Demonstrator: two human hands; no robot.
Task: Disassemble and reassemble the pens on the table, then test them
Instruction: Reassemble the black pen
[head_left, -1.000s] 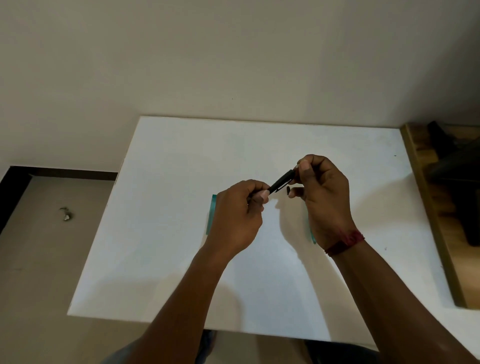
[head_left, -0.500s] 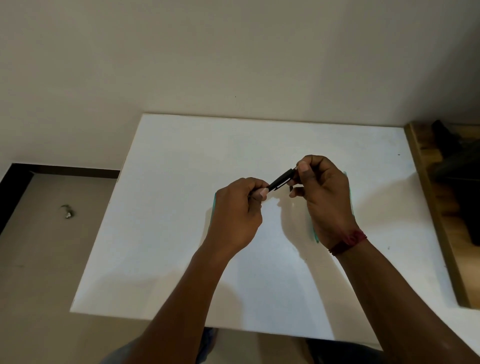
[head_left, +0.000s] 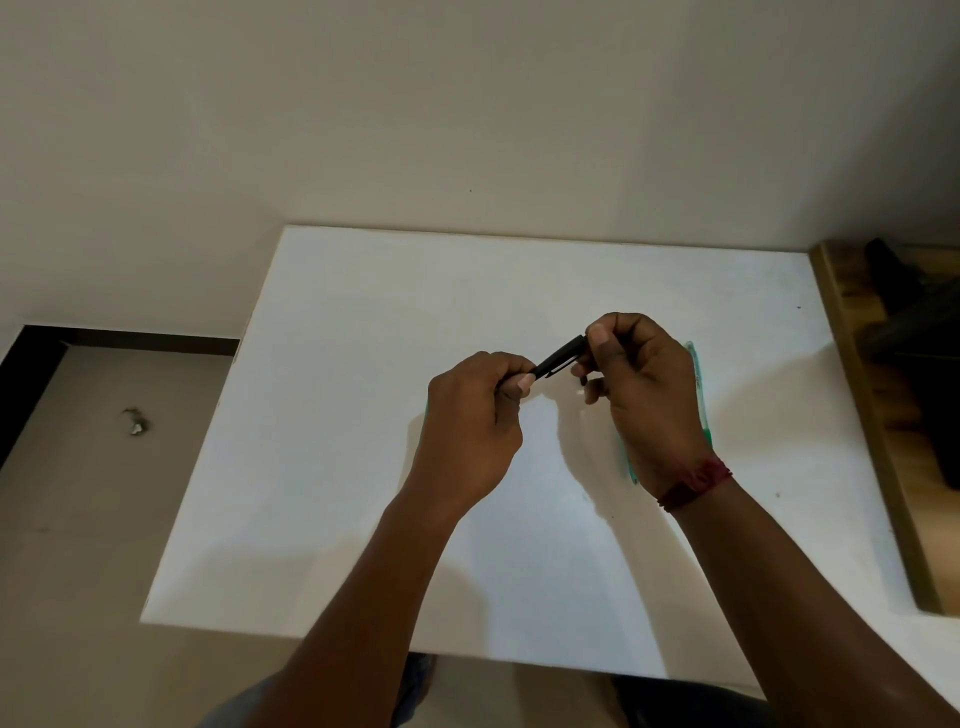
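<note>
Black pen (head_left: 562, 358), ends hidden in left hand (head_left: 475, 415) and right hand (head_left: 641, 395)

No readable text, label, brand, number or sign anywhere; black pen (head_left: 560, 359) too small and dark to show any print.

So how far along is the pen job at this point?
Done: nothing I can confirm; no loose parts or test marks show on the white table. In hand: the black pen is gripped at each end, left hand and right hand, held above the table. Left: at least two green pens lie partly hidden under the hands, apparently untouched, plus all testing.
</note>
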